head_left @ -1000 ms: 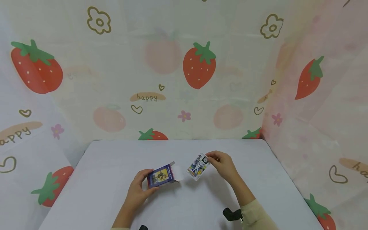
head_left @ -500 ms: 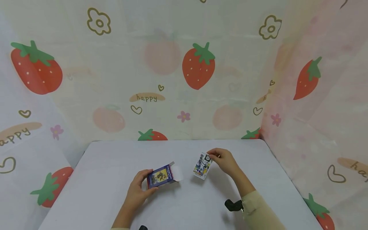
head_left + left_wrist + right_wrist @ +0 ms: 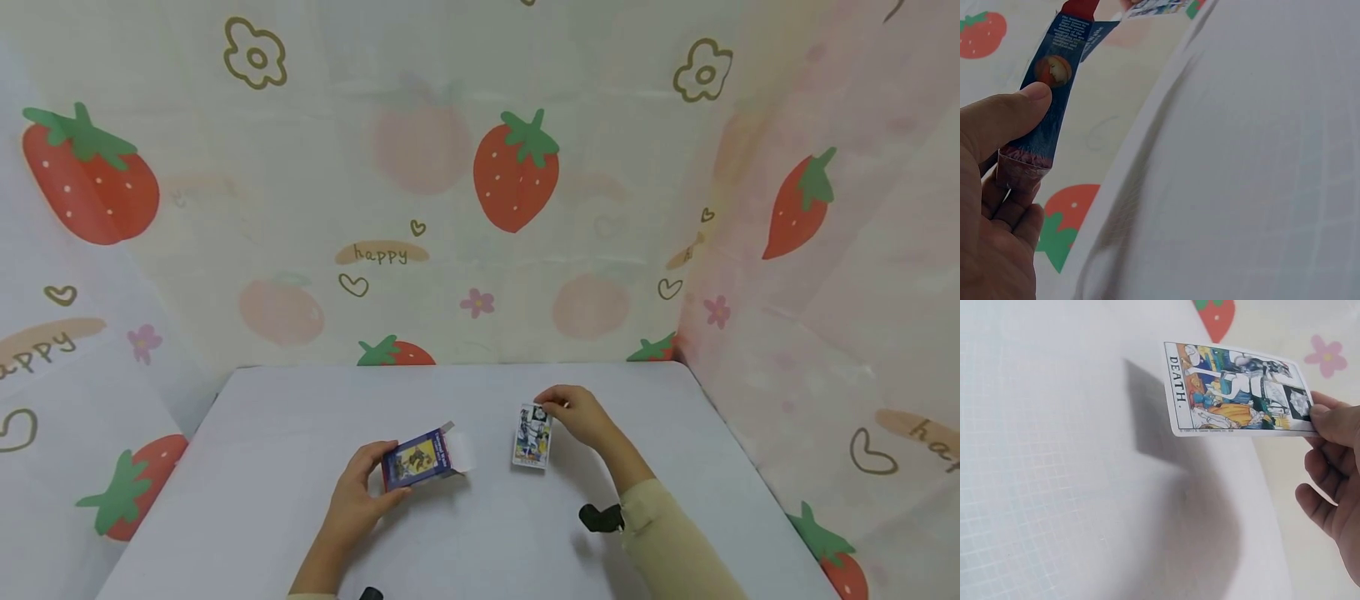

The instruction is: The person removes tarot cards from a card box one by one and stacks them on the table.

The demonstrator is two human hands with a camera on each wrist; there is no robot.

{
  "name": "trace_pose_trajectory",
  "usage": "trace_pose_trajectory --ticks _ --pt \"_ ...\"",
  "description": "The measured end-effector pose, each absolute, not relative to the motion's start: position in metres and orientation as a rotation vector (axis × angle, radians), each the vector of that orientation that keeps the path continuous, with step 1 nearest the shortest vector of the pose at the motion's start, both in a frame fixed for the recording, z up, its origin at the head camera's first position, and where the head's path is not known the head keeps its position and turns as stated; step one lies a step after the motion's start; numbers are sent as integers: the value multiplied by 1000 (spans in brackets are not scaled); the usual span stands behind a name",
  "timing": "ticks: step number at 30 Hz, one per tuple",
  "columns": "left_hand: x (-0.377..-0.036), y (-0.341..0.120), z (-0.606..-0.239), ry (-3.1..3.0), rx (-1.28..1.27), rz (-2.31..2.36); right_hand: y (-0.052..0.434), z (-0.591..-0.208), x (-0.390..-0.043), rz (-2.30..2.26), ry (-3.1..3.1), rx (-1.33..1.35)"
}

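Note:
In the head view, my left hand [image 3: 356, 493] grips a blue tarot card box [image 3: 415, 461] by its long edges, thumb in front and fingers behind. The box's end flap stands open towards the right. In the left wrist view, my thumb presses the narrow printed side of the box [image 3: 1047, 94]. Right of the box, my right hand [image 3: 585, 419] pinches a tarot card [image 3: 532, 437] at its top corner. The right wrist view shows the word DEATH and a colourful picture on the card [image 3: 1235, 390]. It is held above the table, its shadow falling below.
A white-covered table [image 3: 300, 417] lies under both hands. Behind it hangs a curtain [image 3: 420, 300] with strawberries and flowers, and another printed sheet [image 3: 795, 367] stands at the right. A black camera mount [image 3: 600, 518] juts from the right wrist.
The tarot card has swung from a slant to nearly upright, and shifted slightly right. My right hand has tilted with it. The left hand and the box stay almost still.

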State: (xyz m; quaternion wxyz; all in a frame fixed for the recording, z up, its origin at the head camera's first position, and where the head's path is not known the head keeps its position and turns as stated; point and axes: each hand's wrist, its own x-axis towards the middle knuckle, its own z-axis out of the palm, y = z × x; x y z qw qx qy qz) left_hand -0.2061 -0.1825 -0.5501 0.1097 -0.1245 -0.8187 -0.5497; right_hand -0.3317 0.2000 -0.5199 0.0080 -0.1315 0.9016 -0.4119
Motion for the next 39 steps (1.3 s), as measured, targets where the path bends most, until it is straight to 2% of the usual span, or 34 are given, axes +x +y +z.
trace_pose_trajectory --ticks 8,18,39 --pt "-209 -182 -554 -2402 -357 -1600 197 -529 -339 -1297 2774 -355" --pt "-229 -192 -592 -2383 -403 -1588 195 -540 -344 -1297 2736 -302" --pt "-230 -194 -594 -2392 -407 -1572 190 -574 -356 -1311 2749 -198"
